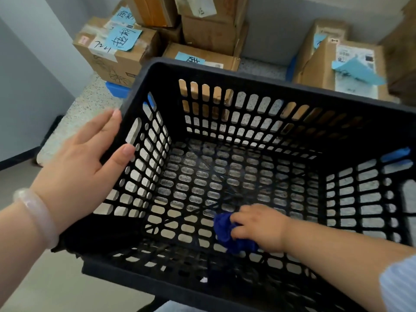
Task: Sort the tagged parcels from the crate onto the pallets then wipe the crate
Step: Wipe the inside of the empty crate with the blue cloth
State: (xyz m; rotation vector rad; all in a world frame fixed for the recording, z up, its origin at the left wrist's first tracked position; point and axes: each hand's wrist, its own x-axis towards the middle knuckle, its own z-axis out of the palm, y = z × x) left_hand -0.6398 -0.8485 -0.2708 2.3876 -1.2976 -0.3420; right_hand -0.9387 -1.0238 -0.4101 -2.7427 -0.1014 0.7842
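A black slotted plastic crate fills the middle of the view and holds no parcels. My left hand grips its left rim, thumb inside the wall and fingers outside. My right hand reaches down inside and holds a crumpled dark blue cloth against the crate floor near the front. Cardboard parcels with blue handwritten tags are stacked beyond the crate at the back left, on a blue pallet. More tagged parcels stand at the back right.
A speckled floor shows left of the crate and through its slots. Grey walls close in at the left and behind the stacks. A white bangle sits on my left wrist.
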